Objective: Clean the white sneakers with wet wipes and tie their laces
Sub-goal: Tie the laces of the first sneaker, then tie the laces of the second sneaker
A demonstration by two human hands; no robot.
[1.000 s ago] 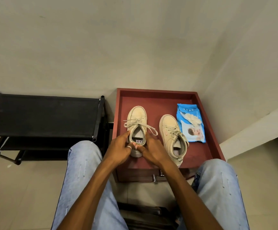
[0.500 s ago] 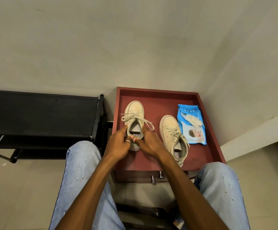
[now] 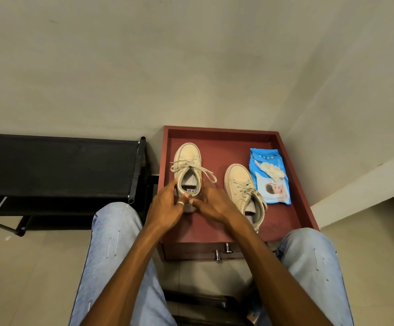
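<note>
Currently, head view: my left hand (image 3: 167,205) and right hand (image 3: 211,204) close together, both gripping the heel of the left sneaker (image 3: 189,158) on the red tray (image 3: 214,225), right sneaker (image 3: 237,182) beside it, blue wipes pack (image 3: 271,182) far right, its print unreadable.

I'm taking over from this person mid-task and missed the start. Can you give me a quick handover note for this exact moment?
Hands: left hand and right hand both grip the heel end of the held sneaker, thumbs meeting at its collar.
Things: the second sneaker rests to its right in the red tray. The wipes pack lies beside it, near the right rim.
Done: cannot tell whether wiping happened; neither hand holds a wipe.
Left: the held sneaker's laces trail loose, so tie them. Check the second sneaker's laces.
</note>
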